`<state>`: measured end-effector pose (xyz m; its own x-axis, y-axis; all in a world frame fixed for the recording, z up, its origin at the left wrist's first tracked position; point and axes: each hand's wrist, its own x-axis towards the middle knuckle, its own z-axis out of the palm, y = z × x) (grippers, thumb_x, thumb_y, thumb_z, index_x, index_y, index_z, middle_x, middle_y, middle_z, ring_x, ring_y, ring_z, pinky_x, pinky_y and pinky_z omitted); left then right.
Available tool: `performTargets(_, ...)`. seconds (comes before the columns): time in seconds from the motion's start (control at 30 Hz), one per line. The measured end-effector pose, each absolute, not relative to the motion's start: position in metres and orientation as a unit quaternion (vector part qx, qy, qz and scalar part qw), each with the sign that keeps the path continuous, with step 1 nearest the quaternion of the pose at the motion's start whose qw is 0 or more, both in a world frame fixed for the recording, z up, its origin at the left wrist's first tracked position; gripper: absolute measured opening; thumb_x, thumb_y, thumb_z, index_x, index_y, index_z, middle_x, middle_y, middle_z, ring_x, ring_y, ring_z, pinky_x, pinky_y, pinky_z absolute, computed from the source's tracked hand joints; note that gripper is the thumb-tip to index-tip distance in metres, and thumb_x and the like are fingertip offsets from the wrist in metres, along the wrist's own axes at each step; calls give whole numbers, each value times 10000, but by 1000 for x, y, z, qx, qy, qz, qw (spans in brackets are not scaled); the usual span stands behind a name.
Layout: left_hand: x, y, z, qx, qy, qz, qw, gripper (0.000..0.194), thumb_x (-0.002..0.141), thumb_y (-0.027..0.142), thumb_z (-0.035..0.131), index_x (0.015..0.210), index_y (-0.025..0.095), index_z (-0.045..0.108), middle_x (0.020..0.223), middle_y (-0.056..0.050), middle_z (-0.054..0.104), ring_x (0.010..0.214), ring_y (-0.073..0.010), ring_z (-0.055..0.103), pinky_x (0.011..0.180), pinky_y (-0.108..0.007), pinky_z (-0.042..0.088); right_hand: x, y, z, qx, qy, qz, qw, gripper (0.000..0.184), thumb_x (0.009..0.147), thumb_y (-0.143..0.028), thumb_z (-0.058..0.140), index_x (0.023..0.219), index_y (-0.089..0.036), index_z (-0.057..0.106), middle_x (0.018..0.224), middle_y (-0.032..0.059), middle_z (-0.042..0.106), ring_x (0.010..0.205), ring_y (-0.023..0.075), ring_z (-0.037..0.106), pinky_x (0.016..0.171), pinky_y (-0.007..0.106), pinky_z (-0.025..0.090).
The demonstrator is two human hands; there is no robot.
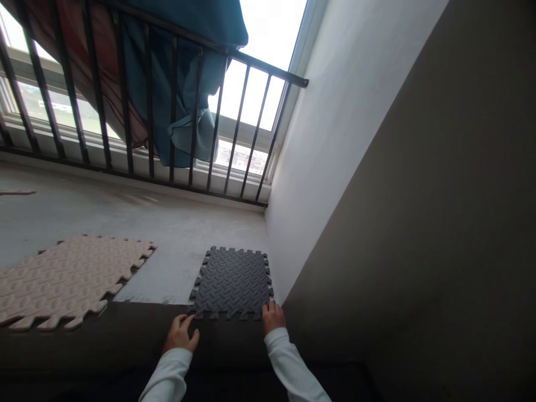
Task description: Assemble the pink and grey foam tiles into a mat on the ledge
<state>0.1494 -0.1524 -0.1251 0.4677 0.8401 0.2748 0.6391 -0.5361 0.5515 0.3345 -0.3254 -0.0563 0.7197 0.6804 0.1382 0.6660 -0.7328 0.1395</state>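
Observation:
A dark grey interlocking foam mat tile with a raised tread pattern lies flat on the pale ledge, close to the right-hand wall. At its near right corner, my right hand has its fingers bent over the edge. My left hand is by the near left corner, thumb and fingers apart, fingertips at or just beside the toothed edge. Whether those fingertips touch the tile I cannot tell.
Pinkish-beige foam mat tiles lie to the left on the same ledge. Black railing runs along the window at the back, with blue cloth and reddish cloth hanging there. A white wall closes the right side.

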Motion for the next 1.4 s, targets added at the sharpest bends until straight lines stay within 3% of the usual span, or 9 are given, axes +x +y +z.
performTargets(0.23, 156, -157, -129, 854, 423, 249, 170, 379, 660, 223, 437, 1008, 184, 580, 1057, -74, 476, 988, -190, 481, 909, -313, 394, 335, -335, -65, 918, 373, 128, 36, 337, 783, -74, 311, 887, -194, 608, 856, 110, 608, 803, 197, 554, 671, 324, 399)
performTargets(0.43, 157, -156, -132, 864, 404, 258, 153, 396, 650, 225, 444, 1012, 170, 597, 1060, -92, 483, 961, -214, 476, 872, -332, 403, 332, -331, -61, 924, 357, 135, 26, 338, 776, -85, 329, 966, -186, 589, 983, 121, 590, 907, 204, 516, 741, 348, 373)
performTargets(0.73, 158, -158, -132, 869, 402, 247, 150, 425, 654, 214, 447, 1063, 178, 556, 1099, -86, 451, 947, -196, 456, 907, -342, 373, 325, -327, -42, 936, 347, 39, 33, 434, 653, -128, 492, 1083, -176, 523, 1136, 117, 531, 1022, 236, 454, 849, 367, 329)
performTargets(0.93, 160, -162, -128, 861, 413, 249, 163, 437, 630, 199, 474, 1057, 164, 557, 1109, -91, 453, 1006, -215, 430, 909, -343, 369, 329, -312, -25, 942, 336, -12, 15, 359, 676, -187, 478, 1028, -216, 544, 1212, 95, 481, 1114, 233, 394, 869, 377, 316)
performTargets(1.2, 149, -154, -95, 793, 479, 325, 191, 355, 657, 215, 423, 991, 194, 541, 1064, -76, 516, 958, -194, 492, 840, -332, 417, 353, -266, 20, 931, 340, -93, 94, 344, 697, -330, 513, 1020, -221, 562, 1121, 104, 546, 1082, 243, 436, 848, 413, 338)
performTargets(1.3, 111, -118, -71, 757, 506, 372, 179, 310, 679, 276, 384, 925, 188, 552, 980, -77, 549, 923, -185, 517, 855, -309, 410, 369, -257, 28, 930, 324, -134, 115, 400, 663, -354, 570, 1041, -224, 557, 1134, 108, 546, 1111, 258, 420, 849, 416, 345)
performTargets(1.4, 59, -76, -53, 723, 584, 332, 158, 303, 675, 300, 373, 861, 166, 571, 913, -85, 572, 848, -189, 537, 830, -299, 417, 381, -254, 28, 931, 307, -162, 115, 478, 612, -367, 623, 1061, -218, 551, 1142, 119, 543, 1108, 277, 429, 842, 418, 359)
